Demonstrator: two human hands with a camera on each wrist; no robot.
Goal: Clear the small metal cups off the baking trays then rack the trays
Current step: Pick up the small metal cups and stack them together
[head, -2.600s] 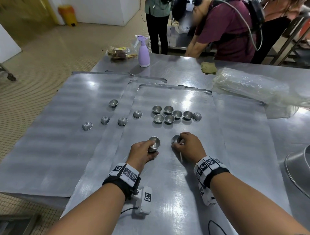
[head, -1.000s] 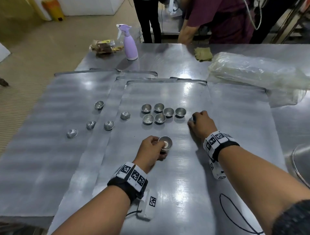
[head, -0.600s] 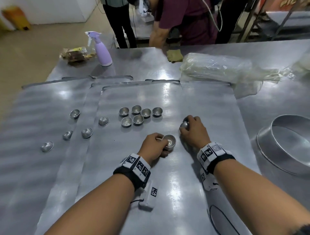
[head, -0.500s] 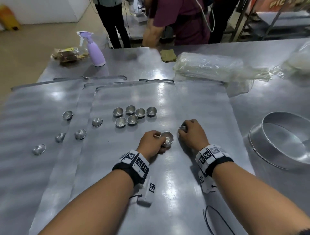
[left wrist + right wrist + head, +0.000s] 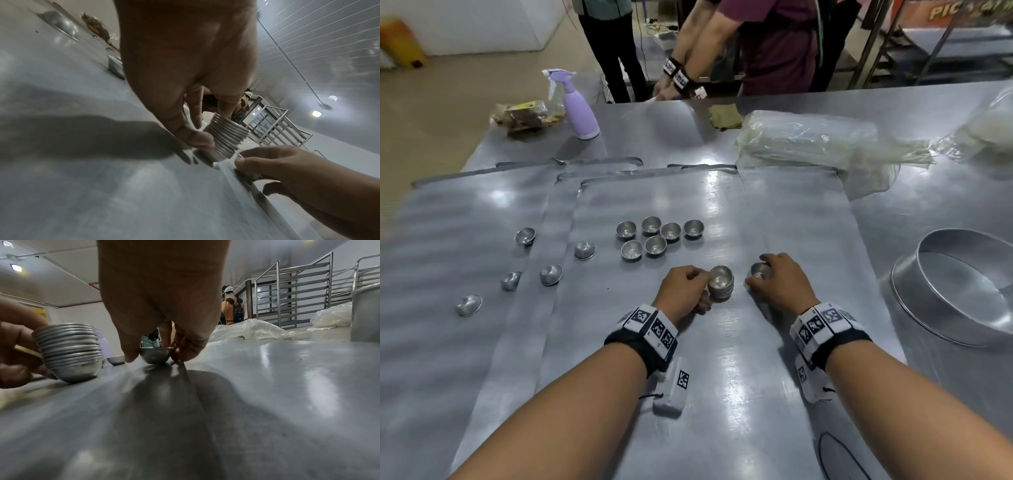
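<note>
My left hand (image 5: 690, 289) grips a nested stack of small metal cups (image 5: 720, 282) (image 5: 227, 138) (image 5: 69, 352) that rests on the top baking tray (image 5: 722, 394). Just to its right, my right hand (image 5: 774, 277) pinches a single cup (image 5: 759, 270) (image 5: 155, 356) standing on the same tray. A cluster of several upright cups (image 5: 659, 234) sits farther back on that tray. Several more cups (image 5: 549, 274) lie scattered to the left across the overlapping trays (image 5: 448, 342), most of them upside down.
A large round metal pan (image 5: 959, 291) stands at the right. Clear plastic bags (image 5: 815, 140), a purple spray bottle (image 5: 577, 106) and a folded cloth (image 5: 726, 116) lie at the back. Another person (image 5: 756, 44) works across the table. Tray racks (image 5: 292, 292) stand behind.
My right hand took a cup from the right end of the cluster and brought it back beside the stack. My left hand has kept hold of the stack in place.
</note>
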